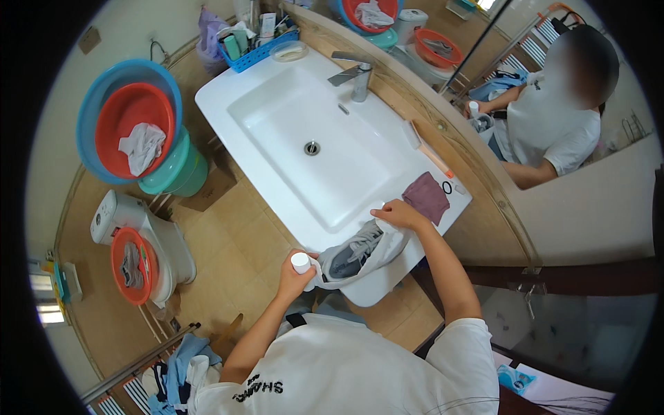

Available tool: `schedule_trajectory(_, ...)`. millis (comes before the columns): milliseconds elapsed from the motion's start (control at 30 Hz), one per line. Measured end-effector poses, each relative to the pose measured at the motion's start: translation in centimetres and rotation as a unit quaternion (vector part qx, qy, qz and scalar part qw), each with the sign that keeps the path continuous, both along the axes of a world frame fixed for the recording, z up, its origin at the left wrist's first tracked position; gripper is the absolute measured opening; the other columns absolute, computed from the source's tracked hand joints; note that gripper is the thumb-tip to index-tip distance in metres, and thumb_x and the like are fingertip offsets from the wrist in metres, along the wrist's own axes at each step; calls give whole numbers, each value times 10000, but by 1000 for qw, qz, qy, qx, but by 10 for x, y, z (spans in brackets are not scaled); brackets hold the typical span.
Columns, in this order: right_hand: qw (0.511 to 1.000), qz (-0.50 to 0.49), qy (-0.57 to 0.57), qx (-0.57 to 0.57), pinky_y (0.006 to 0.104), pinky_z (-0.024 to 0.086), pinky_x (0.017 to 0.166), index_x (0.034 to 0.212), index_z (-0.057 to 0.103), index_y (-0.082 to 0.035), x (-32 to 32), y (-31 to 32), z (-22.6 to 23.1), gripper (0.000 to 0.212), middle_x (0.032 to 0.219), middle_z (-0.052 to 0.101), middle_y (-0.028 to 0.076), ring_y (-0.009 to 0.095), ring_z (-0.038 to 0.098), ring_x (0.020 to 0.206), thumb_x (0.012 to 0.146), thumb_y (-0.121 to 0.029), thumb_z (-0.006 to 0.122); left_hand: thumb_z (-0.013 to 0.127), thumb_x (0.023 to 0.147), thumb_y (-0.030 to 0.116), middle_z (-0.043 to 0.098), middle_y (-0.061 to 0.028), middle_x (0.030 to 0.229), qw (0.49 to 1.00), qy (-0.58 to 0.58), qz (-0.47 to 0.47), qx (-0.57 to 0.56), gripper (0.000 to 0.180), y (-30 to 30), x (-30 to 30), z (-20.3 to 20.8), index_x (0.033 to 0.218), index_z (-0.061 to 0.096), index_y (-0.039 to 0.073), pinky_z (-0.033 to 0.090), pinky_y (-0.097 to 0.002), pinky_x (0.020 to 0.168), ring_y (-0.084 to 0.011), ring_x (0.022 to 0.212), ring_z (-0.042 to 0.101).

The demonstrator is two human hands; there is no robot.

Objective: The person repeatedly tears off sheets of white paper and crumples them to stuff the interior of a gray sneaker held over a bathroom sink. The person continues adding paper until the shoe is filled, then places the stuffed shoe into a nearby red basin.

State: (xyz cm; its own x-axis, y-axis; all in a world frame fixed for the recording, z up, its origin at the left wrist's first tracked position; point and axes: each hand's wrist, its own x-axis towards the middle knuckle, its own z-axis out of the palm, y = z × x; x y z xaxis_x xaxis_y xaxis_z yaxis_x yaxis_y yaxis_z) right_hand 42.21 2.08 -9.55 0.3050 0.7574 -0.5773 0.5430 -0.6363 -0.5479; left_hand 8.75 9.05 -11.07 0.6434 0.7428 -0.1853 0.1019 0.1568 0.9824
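A grey lace-up shoe (354, 250) lies inside an open white bag (395, 243) on the near right corner of the sink counter. Pinched in my right hand (397, 214) is the far edge of this bag. My left hand (293, 278), at the toe end of the shoe, is closed around a small white bottle (301, 262) with a round white top. Its fingers are also close to the bag's near edge; whether they grip it I cannot tell. Beyond my right hand lies a folded mauve cloth (426, 198).
A white sink basin (304, 166) with a chrome faucet (357, 76) fills the counter. An orange-handled brush (434, 158) rests by the mirror wall. A blue basket (260, 52) of toiletries stands at the far corner. Stacked basins (90, 124) and a toilet (169, 238) are at left.
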Motion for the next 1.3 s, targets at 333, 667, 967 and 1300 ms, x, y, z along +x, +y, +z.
schedule_trajectory(333,936,-138,-65,316,366,415,867,872,660,1,-7,-17,-4,434,954,622,157,309,551,962,902,-400,496,632,728,0,660,-92,954,999,14,-24,16,219,3,-1,-3,915,523,29,479,-301,775,-144,857,605)
schedule_trajectory(667,842,-70,-262,466,437,310,981,1016,622,-55,-73,-60,1,232,1077,594,90,270,507,1059,921,-155,435,617,741,5,658,-94,977,999,29,-37,22,224,3,-3,0,950,538,23,483,-303,775,-150,857,605)
schedule_trajectory(967,881,-41,-255,397,469,221,1044,1098,603,-78,-71,-61,0,269,1164,561,71,263,451,1168,930,-174,416,627,744,7,657,-89,979,998,29,-47,26,218,3,1,2,945,544,27,479,-300,767,-144,853,599)
schedule_trajectory(1300,883,-61,-174,432,484,153,1080,1171,577,-88,-92,-64,11,315,1180,581,80,277,455,1200,940,-212,402,659,708,34,567,-6,814,999,32,-18,8,225,7,-30,7,894,535,59,457,-273,703,-110,773,553)
